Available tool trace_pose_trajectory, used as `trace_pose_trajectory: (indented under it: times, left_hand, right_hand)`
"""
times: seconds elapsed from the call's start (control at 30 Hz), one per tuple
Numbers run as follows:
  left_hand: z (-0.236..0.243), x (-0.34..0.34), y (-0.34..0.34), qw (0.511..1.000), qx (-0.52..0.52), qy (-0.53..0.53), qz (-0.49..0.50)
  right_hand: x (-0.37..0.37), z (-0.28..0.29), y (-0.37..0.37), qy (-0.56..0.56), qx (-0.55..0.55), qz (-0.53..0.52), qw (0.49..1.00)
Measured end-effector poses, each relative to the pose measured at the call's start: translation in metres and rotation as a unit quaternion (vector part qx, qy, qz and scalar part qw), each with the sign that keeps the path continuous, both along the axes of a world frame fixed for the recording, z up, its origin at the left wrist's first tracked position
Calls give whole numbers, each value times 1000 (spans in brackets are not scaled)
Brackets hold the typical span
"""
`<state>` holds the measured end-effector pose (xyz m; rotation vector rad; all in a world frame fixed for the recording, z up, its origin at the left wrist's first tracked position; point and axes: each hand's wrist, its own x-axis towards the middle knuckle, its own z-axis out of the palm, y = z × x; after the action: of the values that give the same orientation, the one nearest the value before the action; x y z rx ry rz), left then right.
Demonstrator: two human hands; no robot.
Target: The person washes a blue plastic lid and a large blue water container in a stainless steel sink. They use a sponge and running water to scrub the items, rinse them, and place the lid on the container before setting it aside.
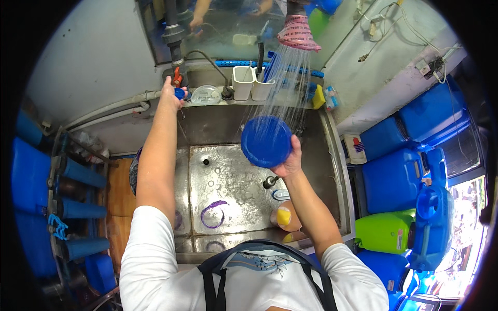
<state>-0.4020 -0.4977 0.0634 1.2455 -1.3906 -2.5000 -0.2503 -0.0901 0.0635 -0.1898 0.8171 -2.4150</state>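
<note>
My left hand (173,93) is raised at the back left of the sink, closed on a small blue cap (179,93), with fingertips beside a red valve handle (177,76) on the pipe. My right hand (288,158) grips a round blue lid (263,139) by its right side. Water from a pink-wrapped spout (294,32) falls over the lid, above the steel sink basin (218,171). A purple ring (212,207) lies on the basin floor. A yellow sponge (284,216) rests on a pale orange container under my right forearm.
White holders (242,83), a clear lid (206,95) and another yellow sponge (318,97) line the back ledge. Blue plastic containers (389,181) and a green one (381,231) stack along the right. Blue filter housings (83,173) stand at the left, beside a wooden surface (119,186).
</note>
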Motion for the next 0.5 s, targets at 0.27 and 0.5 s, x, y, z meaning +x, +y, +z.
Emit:
trace_pose_trajectory:
  times: [0.27, 0.5]
  left_hand:
    - [-15, -25, -19, 980, -185, 51, 47]
    - [-5, 50, 94, 839, -536, 95, 25]
  right_hand:
    - [29, -14, 30, -32, -49, 4, 998]
    - [44, -31, 33, -97, -20, -40, 994]
